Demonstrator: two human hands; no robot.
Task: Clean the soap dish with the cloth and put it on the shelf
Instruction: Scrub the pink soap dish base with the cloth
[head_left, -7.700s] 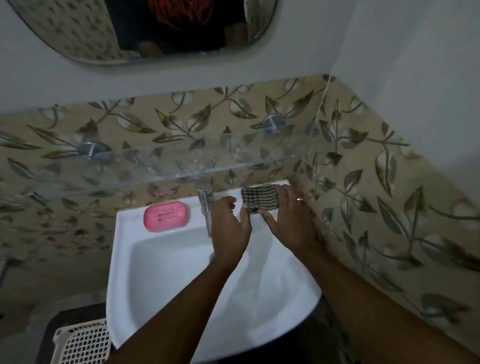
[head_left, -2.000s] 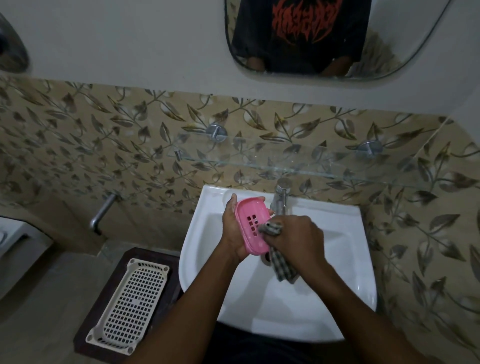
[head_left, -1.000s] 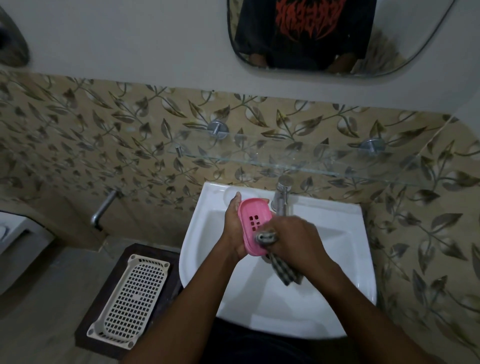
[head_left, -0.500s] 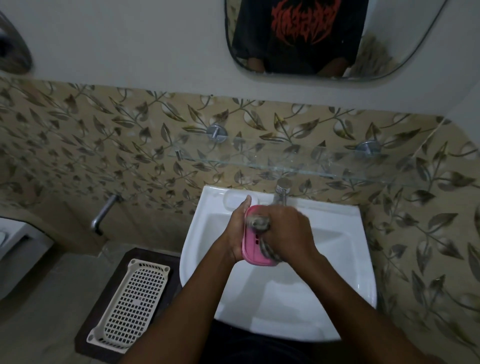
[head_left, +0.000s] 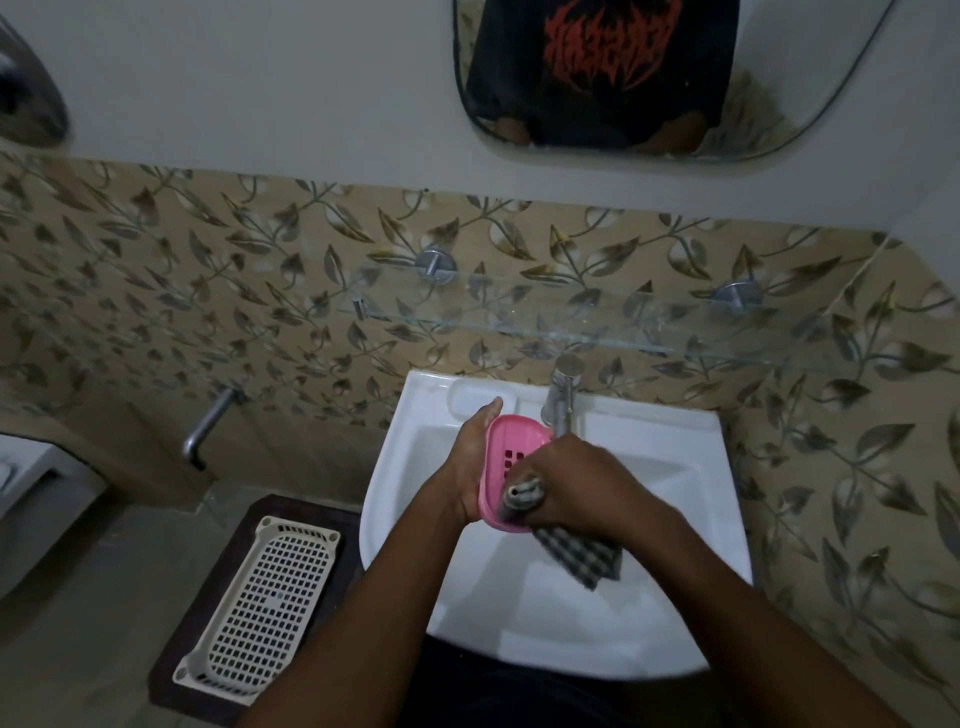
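Observation:
My left hand (head_left: 470, 457) holds the pink soap dish (head_left: 506, 457) on edge above the white basin (head_left: 670, 597), its slotted inner face turned to the right. My right hand (head_left: 576, 488) grips a checked cloth (head_left: 582, 551) and presses a bunched fold of it against the dish's lower half. The loose end of the cloth hangs below my right wrist. A clear glass shelf (head_left: 587, 327) runs along the leaf-patterned tiles above the basin, held by two round metal mounts.
A chrome tap (head_left: 561, 395) stands at the basin's back edge, just behind the dish. On the floor to the left, a white perforated plastic tray (head_left: 260, 603) lies on a dark mat. A metal pipe (head_left: 208, 426) sticks out of the left wall. A mirror (head_left: 649, 78) hangs above.
My right hand has slid the cloth down from the top of the dish to its lower half, uncovering the upper part. The cloth's loose end hangs free again.

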